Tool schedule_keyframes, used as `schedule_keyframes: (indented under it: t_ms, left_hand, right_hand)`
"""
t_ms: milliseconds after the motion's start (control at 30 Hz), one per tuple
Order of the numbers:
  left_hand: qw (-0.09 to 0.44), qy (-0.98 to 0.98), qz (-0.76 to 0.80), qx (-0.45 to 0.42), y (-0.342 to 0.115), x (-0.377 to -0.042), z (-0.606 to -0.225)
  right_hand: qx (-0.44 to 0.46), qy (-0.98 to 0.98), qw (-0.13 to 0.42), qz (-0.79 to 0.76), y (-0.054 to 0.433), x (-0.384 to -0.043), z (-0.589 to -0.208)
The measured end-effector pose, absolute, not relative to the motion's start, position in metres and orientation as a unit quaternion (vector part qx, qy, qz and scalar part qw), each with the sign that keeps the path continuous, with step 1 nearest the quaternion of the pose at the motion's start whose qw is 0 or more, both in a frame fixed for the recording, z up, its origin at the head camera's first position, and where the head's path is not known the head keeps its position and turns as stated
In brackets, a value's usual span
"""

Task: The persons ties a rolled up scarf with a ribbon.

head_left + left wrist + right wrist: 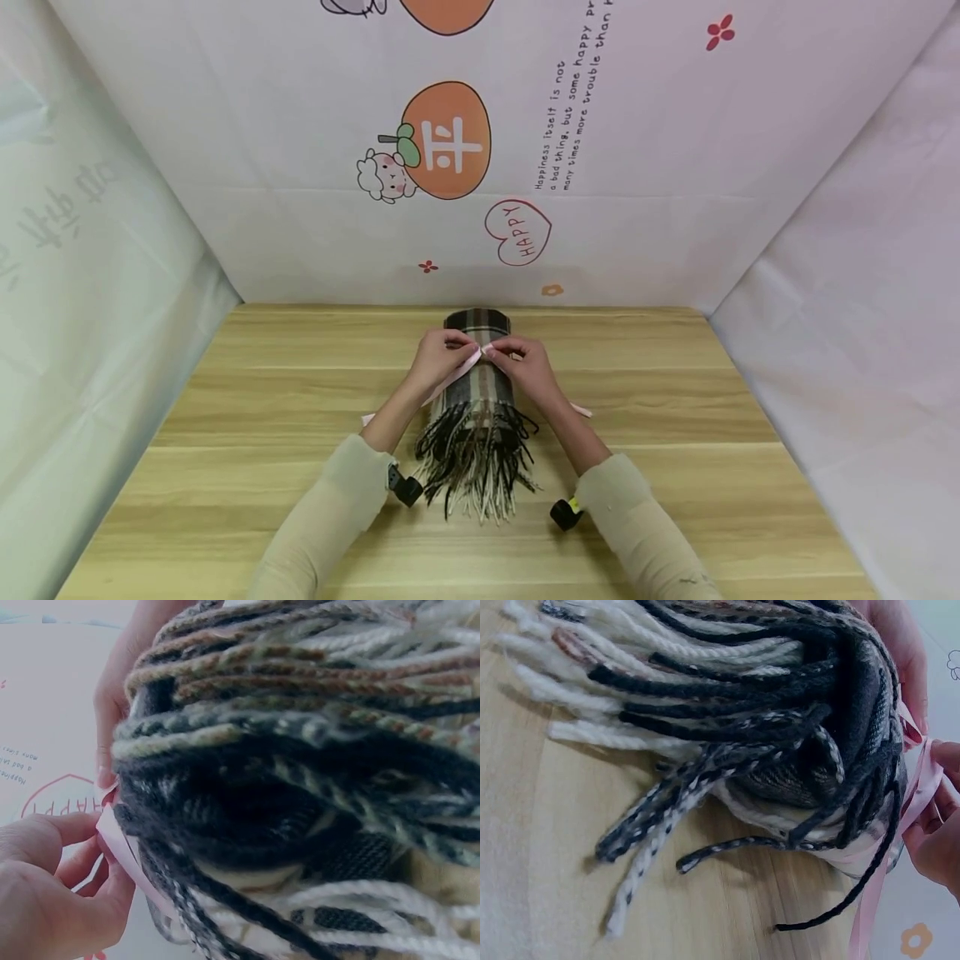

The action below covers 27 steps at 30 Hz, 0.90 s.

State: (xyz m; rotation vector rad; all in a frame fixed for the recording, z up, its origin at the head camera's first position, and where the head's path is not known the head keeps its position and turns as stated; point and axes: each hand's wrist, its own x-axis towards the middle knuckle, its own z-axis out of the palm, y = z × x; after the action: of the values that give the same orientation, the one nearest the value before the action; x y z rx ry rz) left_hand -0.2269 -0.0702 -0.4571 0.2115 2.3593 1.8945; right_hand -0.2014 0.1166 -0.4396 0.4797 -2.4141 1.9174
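Observation:
A rolled plaid scarf [480, 385] in black, grey, brown and cream lies lengthwise on the table, its twisted fringe [480, 475] spread toward the person. A pink ribbon [922, 787] runs round the roll and meets on top. My left hand [441, 358] pinches the ribbon between thumb and fingertips over the scarf. Close beside it, my right hand [525, 362] pinches the ribbon from the other side. The fingertips of both hands nearly meet. Loose ribbon ends show past each forearm. In the left wrist view, the fringe [300, 667] covers most of the scarf.
The wooden table [300, 358] reaches back to a white printed backdrop [637, 167], with white side sheets at left and right. A small black wrist camera [408, 490] sits at the left cuff, another black camera [566, 514] at the right cuff.

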Motion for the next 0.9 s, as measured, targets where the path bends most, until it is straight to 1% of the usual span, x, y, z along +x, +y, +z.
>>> schedule_keyframes:
  t_ms: [267,433,500,633,767,900]
  left_hand:
    - [0.099,0.756,0.644,0.058,-0.067,-0.228,-0.453]
    - [0.129,0.75,0.644,0.077,-0.066,-0.228,-0.453]
    - [0.134,0.748,0.644,0.093,-0.066,-0.227,-0.454]
    - [0.099,0.768,0.621,0.12,-0.065,-0.226,-0.458]
    - [0.054,0.797,0.589,0.121,-0.066,-0.226,-0.459]
    - [0.048,0.8,0.588,0.108,-0.068,-0.225,-0.459]
  right_hand:
    - [0.145,-0.768,-0.001,0.624,0.115,-0.204,-0.439]
    - [0.157,-0.783,-0.005,0.602,0.114,-0.204,-0.437]
    - [0.165,-0.791,-0.005,0.589,0.114,-0.202,-0.436]
    - [0.178,-0.795,-0.007,0.58,0.117,-0.212,-0.451]
    - [0.168,-0.79,-0.014,0.589,0.121,-0.221,-0.465]
    - [0.135,-0.781,-0.018,0.609,0.125,-0.223,-0.468]
